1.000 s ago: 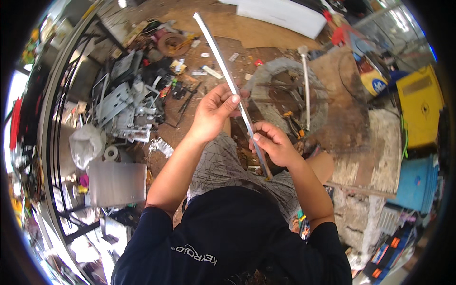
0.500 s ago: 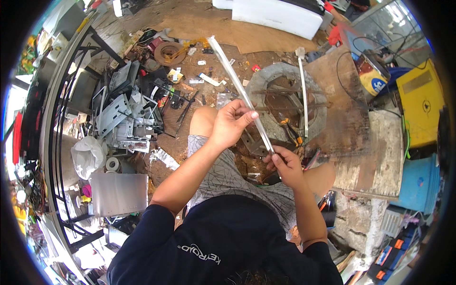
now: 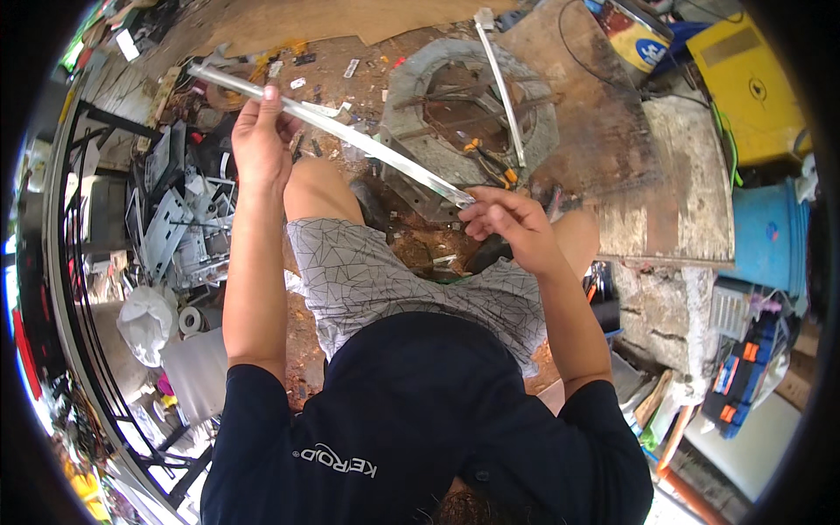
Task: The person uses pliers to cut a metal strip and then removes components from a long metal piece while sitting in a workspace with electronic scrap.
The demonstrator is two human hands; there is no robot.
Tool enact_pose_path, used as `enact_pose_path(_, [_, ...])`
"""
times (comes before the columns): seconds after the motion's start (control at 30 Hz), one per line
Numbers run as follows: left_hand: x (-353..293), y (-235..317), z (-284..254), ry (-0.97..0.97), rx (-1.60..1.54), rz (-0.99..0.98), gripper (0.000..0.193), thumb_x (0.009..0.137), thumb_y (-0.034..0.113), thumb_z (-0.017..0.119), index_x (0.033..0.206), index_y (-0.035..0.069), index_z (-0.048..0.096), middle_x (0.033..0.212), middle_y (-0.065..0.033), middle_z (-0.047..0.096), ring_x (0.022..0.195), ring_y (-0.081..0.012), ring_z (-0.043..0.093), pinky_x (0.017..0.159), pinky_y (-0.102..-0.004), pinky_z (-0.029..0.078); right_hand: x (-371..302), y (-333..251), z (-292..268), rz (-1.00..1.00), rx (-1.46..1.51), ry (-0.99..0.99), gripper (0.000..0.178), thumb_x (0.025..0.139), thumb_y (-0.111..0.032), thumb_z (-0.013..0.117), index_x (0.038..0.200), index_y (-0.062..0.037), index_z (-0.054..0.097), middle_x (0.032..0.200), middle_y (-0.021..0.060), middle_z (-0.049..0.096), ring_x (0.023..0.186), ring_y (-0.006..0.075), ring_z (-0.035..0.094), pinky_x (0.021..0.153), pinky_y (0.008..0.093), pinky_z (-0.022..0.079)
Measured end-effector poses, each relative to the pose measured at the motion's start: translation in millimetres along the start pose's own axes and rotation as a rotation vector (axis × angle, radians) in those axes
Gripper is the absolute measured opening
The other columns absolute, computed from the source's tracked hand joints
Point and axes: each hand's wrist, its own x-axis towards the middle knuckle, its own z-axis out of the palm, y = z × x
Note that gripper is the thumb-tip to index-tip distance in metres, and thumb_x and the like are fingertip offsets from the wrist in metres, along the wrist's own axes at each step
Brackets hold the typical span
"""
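Brown, littered floor (image 3: 306, 354) shows about the seated person's patterned shorts (image 3: 420, 276). Beyond the knees lies a grey ring (image 3: 402, 101); orange-handled pliers (image 3: 494, 166) rest on its near right part, and a white rod (image 3: 501, 92) leans across its right side. A stained brown board (image 3: 595, 114) adjoins the ring on the right. At the right margin stand a blue bucket (image 3: 770, 236) and, farther off, a yellow box (image 3: 752, 83); at the left, a heap of metal parts (image 3: 197, 219) lies beside a dark rack. A tan sheet (image 3: 332, 22) covers the far floor.

The strip (image 3: 367, 143), pale and straight, is held above the floor, in front of the knees. Its long axis slants from near right to far left. The right hand (image 3: 516, 227) grips the near end in bent fingers; the left hand (image 3: 262, 144) pinches it under the thumb, short of the far end.

Compared with half a second earlier, the strip lies more crosswise, the left hand is farther left and nearer the far end, and the hands are wider apart.
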Motion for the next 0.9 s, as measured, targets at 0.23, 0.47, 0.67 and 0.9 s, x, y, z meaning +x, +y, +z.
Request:
enact_pose_path(0.23, [-1.0,-4.1,3.1,0.008,0.017,0.021,0.02,0.092,0.025,0.062,0.1,0.007,0.062,0.084,0.0014,0.062,0.069,-0.0071,0.057,0.06,-0.0202,0.049,2.1,1.2,12.6,-0.059,-0.008,0.058,0.029,0.093,-0.013,0.06,0.116,0.0052,0.058,0.094,0.0111,0.068,0.082,0.012,0.065,0.075,0.0259,0.053])
enact_pose_path(0.47, [-1.8,-9.4,5.0,0.032,0.063,-0.012,0.018,0.09,0.027,0.066,0.092,0.01,0.061,0.077,0.0041,0.058,0.064,-0.0056,0.054,0.057,-0.0198,0.047,5.8,2.2,5.3,-0.021,0.053,-0.013,0.025,0.093,-0.014,0.061,0.109,0.0055,0.061,0.087,0.0097,0.068,0.078,0.012,0.065,0.073,0.0258,0.054])
enact_pose_path(0.67, [-3.3,-7.2,13.1,0.044,0.066,-0.01,0.019,0.089,0.027,0.067,0.092,0.01,0.061,0.076,0.0041,0.058,0.063,-0.0055,0.054,0.058,-0.0207,0.047,8.2,4.4,5.3,-0.009,0.034,0.006,0.02,0.089,-0.012,0.065,0.101,0.0044,0.064,0.085,0.0071,0.067,0.075,0.0101,0.064,0.068,0.0237,0.055])
enact_pose_path(0.9, [-12.8,-7.5,27.9,0.025,-0.389,-0.191,0.026,0.099,0.034,0.046,0.1,0.011,0.059,0.081,0.0024,0.056,0.077,-0.0121,0.053,0.074,-0.031,0.047,11.8,9.9,11.8,0.054,-0.033,0.012,0.013,0.088,-0.01,0.066,0.096,0.0011,0.064,0.083,0.0028,0.065,0.075,0.007,0.061,0.068,0.0218,0.051])
